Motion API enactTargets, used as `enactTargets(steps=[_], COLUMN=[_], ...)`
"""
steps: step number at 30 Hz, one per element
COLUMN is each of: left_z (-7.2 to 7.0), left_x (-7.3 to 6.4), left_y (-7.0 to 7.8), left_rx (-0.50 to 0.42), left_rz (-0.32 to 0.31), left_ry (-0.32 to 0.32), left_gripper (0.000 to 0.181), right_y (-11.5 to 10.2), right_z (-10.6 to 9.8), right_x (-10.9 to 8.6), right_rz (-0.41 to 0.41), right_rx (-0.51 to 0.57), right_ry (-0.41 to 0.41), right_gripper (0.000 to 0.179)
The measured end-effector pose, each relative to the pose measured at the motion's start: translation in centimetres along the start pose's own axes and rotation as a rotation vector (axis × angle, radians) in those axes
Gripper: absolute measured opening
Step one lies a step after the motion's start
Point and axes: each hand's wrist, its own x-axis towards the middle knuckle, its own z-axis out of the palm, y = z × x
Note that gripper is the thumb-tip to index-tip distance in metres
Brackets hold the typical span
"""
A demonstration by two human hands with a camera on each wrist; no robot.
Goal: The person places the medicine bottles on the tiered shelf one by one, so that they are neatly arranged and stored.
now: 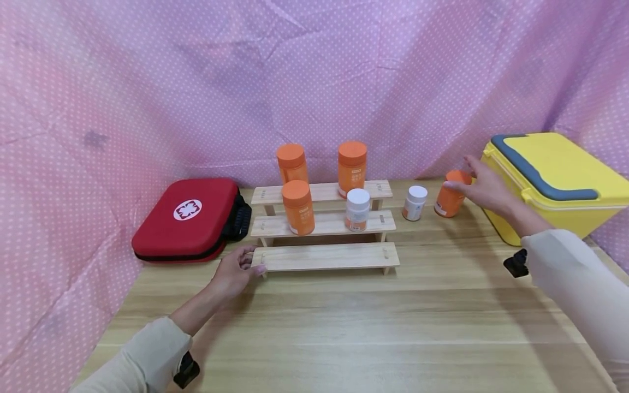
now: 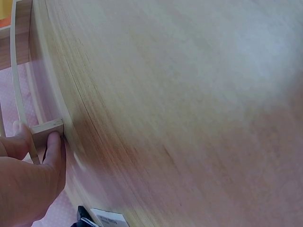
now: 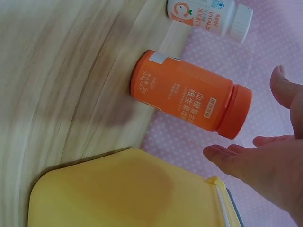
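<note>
A wooden three-step display rack (image 1: pixel 326 257) stands on the table. My left hand (image 1: pixel 233 272) grips the left end of its lowest step; in the left wrist view the thumb and a finger pinch the board and its support (image 2: pixel 47 130). On the right, my right hand (image 1: pixel 486 185) reaches around the lid of an orange vitamin bottle (image 1: pixel 448 201) standing on the table. The right wrist view shows thumb and fingers spread, apart from the bottle's cap (image 3: pixel 235 111). A small white-capped vitamin bottle (image 1: pixel 415 203) stands just left of it.
Orange bottles (image 1: pixel 298 210) and a white-capped bottle (image 1: pixel 357 210) stand on the upper two steps. A red first-aid case (image 1: pixel 196 232) lies left of the rack. A yellow box (image 1: pixel 565 169) with a grey handle stands at the right, close to my right forearm. Pink dotted cloth hangs behind.
</note>
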Motion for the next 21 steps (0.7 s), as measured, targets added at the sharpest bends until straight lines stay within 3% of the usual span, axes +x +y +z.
enactTargets(steps=[10, 21], left_z=[0.1, 0.1], left_x=[0.3, 0.1], left_y=[-0.3, -0.2], left_rx=[0.008, 0.003], left_rz=[-0.001, 0.014], left_ry=[-0.005, 0.009], left_gripper=[0.056, 0.056], right_y=[0.2, 0.7], right_z=[0.8, 1.2], right_x=[0.5, 0.5], right_rz=[0.051, 0.016], right_rx=[0.010, 0.025], right_ry=[-0.082, -0.021], right_gripper=[0.086, 0.070])
